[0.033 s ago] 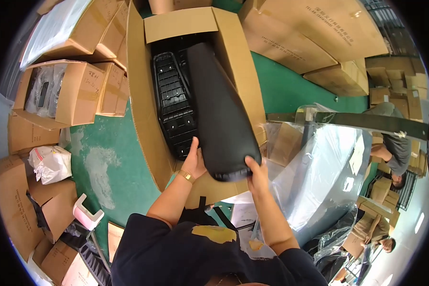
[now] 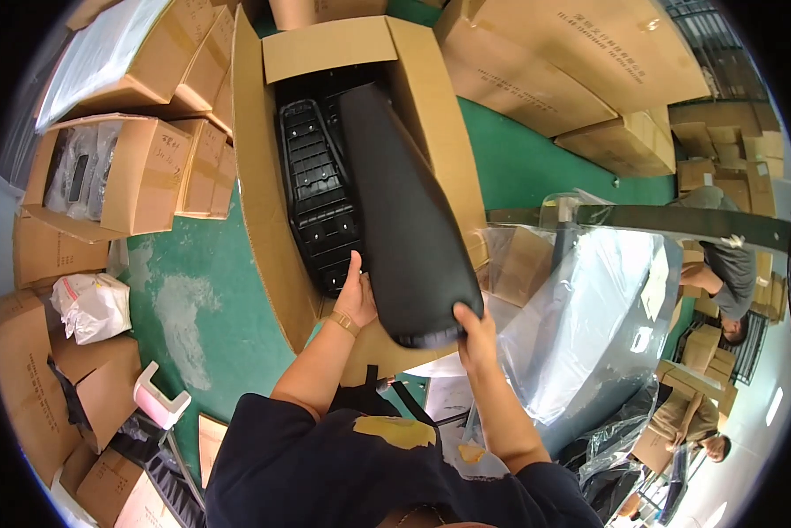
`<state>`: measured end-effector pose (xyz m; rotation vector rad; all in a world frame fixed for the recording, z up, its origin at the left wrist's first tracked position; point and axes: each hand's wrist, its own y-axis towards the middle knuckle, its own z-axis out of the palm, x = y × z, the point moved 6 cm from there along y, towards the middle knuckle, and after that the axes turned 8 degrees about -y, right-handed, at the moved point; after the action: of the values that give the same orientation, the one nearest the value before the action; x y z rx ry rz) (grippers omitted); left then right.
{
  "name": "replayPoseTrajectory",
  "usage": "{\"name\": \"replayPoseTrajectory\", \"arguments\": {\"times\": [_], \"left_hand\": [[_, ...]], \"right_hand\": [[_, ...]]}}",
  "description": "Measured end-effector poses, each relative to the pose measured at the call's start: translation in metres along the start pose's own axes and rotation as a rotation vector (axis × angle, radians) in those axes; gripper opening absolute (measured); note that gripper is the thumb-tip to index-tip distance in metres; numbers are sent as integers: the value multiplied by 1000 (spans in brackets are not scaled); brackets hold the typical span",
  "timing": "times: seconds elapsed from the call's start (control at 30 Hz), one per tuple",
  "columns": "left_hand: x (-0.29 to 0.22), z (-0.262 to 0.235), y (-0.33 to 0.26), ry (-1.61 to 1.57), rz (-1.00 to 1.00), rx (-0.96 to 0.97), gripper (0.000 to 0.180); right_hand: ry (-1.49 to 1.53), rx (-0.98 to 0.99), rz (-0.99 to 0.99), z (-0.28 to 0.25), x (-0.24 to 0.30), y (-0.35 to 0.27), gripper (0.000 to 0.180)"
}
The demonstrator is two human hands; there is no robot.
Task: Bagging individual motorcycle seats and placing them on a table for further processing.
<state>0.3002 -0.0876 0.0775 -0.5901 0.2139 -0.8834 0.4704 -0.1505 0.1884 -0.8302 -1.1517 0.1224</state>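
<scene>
On a green warehouse floor (image 2: 193, 290) among stacked cartons, both hands, left hand (image 2: 357, 299) and right hand (image 2: 475, 339), clasp a long black padded seat (image 2: 404, 220), half inside the open cardboard box (image 2: 263, 220); another already lies there.

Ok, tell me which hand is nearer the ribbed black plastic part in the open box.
Left. The left hand is at the ribbed black plastic part's near end; the right hand grips the smooth black seat's end, farther right.

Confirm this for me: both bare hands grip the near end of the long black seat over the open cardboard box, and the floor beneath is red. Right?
Not quite. In the head view the floor is green, not red. The rest stands: the left hand and the right hand grip the near end of the long black seat over the open cardboard box.
</scene>
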Motion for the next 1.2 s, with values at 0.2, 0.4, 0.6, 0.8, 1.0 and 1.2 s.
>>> {"name": "replayPoseTrajectory", "arguments": {"times": [0.2,0.4,0.6,0.8,1.0,1.2], "left_hand": [[-8,27,5,30,95,183,92],[10,151,-54,332,302,447,74],[68,282,-153,1045,632,629,75],[190,304,-232,2052,1451,1138,47],[278,251,-283,2122,1684,1709,13],[357,215,-311,1893,1377,2087,17]], "right_hand": [[-134,-4,-14,-96,-14,-134,73],[-33,-112,-69,-146,-33,-197,77],[104,-188,-196,-189,-26,-242,47],[580,99,-341,-236,22,-317,63],[-19,233,-90,-280,-16,-332,69],[437,151,99,-238,-19,-358,53]]}}
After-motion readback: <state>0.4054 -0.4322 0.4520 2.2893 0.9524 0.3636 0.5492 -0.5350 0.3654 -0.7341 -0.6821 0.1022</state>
